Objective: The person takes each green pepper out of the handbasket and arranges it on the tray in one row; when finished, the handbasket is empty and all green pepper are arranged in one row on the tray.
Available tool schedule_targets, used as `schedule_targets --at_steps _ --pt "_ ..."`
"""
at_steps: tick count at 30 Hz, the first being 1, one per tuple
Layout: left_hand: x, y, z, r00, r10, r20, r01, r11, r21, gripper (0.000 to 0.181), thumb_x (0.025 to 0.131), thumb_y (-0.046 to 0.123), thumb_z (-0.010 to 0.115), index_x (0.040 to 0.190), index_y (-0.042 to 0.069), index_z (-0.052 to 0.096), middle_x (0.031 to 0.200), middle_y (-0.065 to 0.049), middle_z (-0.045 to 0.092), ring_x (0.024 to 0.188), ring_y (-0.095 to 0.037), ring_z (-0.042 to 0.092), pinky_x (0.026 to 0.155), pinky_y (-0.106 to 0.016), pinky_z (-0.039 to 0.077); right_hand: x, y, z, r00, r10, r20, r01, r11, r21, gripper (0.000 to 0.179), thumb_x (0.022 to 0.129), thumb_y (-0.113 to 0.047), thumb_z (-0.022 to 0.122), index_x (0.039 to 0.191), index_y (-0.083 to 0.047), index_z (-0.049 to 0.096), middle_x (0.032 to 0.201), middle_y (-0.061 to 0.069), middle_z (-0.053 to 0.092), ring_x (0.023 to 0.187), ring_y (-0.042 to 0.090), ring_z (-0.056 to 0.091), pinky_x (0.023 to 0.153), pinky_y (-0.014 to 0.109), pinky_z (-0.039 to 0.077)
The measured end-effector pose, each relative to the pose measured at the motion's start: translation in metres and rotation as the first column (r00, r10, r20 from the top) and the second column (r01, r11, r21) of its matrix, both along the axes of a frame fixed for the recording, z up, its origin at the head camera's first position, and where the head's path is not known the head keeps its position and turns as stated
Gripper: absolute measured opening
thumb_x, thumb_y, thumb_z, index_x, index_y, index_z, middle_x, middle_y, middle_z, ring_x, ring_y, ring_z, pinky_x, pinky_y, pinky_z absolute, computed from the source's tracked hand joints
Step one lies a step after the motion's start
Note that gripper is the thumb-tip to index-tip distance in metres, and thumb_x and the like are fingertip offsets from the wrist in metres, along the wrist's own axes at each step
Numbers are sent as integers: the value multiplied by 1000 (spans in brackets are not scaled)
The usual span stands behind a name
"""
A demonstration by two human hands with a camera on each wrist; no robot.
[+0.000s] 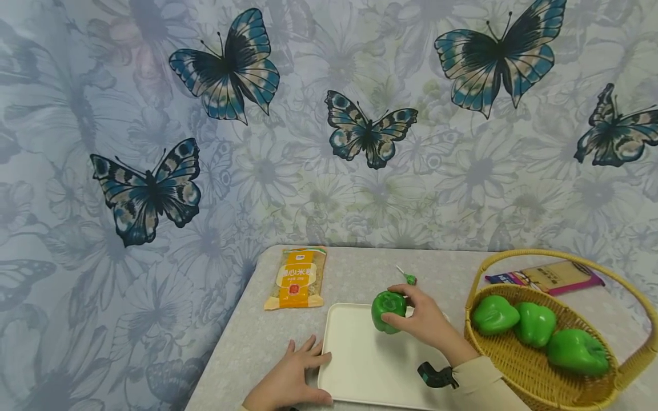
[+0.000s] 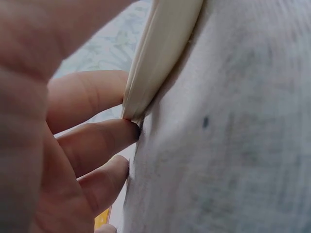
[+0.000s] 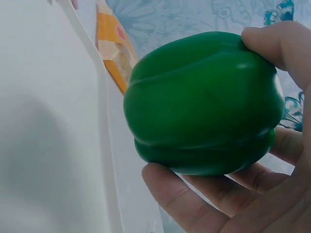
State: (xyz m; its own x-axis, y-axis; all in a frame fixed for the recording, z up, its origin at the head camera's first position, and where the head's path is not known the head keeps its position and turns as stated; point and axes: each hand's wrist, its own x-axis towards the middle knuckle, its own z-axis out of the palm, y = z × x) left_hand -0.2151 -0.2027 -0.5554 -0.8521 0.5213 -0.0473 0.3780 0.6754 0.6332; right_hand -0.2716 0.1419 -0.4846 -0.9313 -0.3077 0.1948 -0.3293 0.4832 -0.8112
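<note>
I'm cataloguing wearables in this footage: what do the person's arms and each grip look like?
The right arm has a pale cream sleeve and, beside it, a small black device with a greenish patch. The left grip and right grip are ungloved. The left arm is mostly out of frame.

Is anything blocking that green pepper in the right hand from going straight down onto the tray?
Nothing visible: the right hand holds the green pepper above the tray. The left hand touches the tray's left edge, off to one side.
</note>
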Motion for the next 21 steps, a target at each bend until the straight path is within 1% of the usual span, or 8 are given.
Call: schedule_targets --at_steps 6,10,14,16,20,21 --pt "0 0 1 1000 -9 -2 9 1000 -16 89 71 62 86 144 17 63 155 -19 47 152 -46 31 107 -86 9 -4 -12 -1 1000 27 -1 -27 999 31 63 86 -43 84 138 -16 60 129 7 65 102 18 65 77 32 56" --pt "-1 0 2 1000 -3 3 4 1000 -26 90 71 63 86 145 18 62 156 -19 46 152 -44 31 108 -86 9 -6 -19 -2 999 51 -14 -50 999 12 63 87 -43 83 139 -15 60 129 7 65 102 19 65 77 33 56" --pt "-1 0 3 1000 -6 -4 6 1000 -22 90 71 63 86 145 18 62 156 -18 46 152 -45 31 108 -86 10 -7 -27 -4 998 53 -22 -52 999 6 64 87 -44 83 139 -14 60 130 7 65 105 21 64 76 32 56" --pt "-1 0 2 1000 -12 -11 11 1000 -21 90 72 63 85 145 17 62 156 -18 46 151 -45 32 108 -86 10 -8 -31 -5 998 48 -27 -48 999 14 65 87 -44 83 139 -14 60 130 5 64 106 21 64 79 34 56" --pt "-1 1 2 1000 -16 -15 16 1000 -21 90 72 64 85 145 16 62 156 -18 46 151 -45 33 108 -86 11 -9 -37 -7 998 60 -31 -59 998 11 63 87 -44 83 139 -16 61 130 3 64 109 21 63 87 43 57" --pt "0 1 2 1000 -17 -18 17 1000 -23 90 72 64 84 145 16 62 156 -18 46 151 -45 33 108 -86 11 -9 -39 -7 998 64 -29 -64 998 7 62 87 -44 83 139 -16 61 129 3 64 109 21 63 87 45 57"
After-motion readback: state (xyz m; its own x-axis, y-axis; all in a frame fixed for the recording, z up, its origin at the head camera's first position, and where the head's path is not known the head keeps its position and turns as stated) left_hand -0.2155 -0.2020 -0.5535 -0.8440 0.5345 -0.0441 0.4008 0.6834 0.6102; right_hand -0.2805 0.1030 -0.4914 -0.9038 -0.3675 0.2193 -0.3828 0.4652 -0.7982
